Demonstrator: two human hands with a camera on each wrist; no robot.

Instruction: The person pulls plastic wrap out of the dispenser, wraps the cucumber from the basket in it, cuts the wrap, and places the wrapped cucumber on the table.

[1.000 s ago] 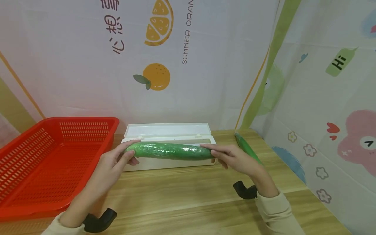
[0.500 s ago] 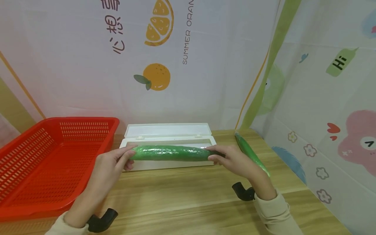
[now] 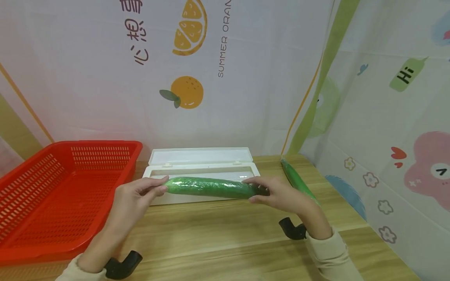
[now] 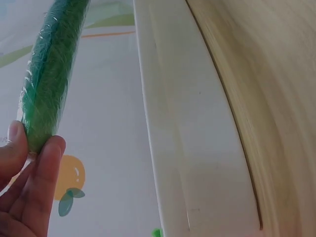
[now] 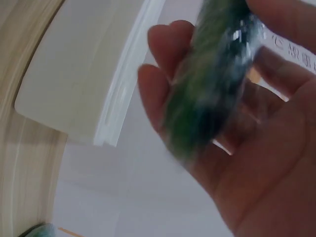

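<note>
A long green cucumber [image 3: 211, 187] in clear plastic film hangs level between my hands, in front of an open white box [image 3: 200, 170]. My left hand [image 3: 135, 199] pinches its lighter left end between thumb and fingers, as the left wrist view shows at the cucumber's tip [image 4: 47, 98]. Around the darker right end curl the fingers of my right hand [image 3: 277, 194]. In the right wrist view that end of the cucumber [image 5: 207, 94] is blurred and lies across the palm and fingers. The white box's lid is tipped back toward the wall.
A second wrapped cucumber [image 3: 297, 178] lies on the wooden table [image 3: 211, 242] to the right of the box. On the left stands a large red plastic basket [image 3: 70, 238]. Black curved pieces [image 3: 123, 265] show beneath both wrists. A printed cloth [image 3: 239, 109] hangs behind the table.
The cucumber has come slightly down and to the right, showing more of the white box behind it. My right fingers have moved from straighter on its end to curled around it.
</note>
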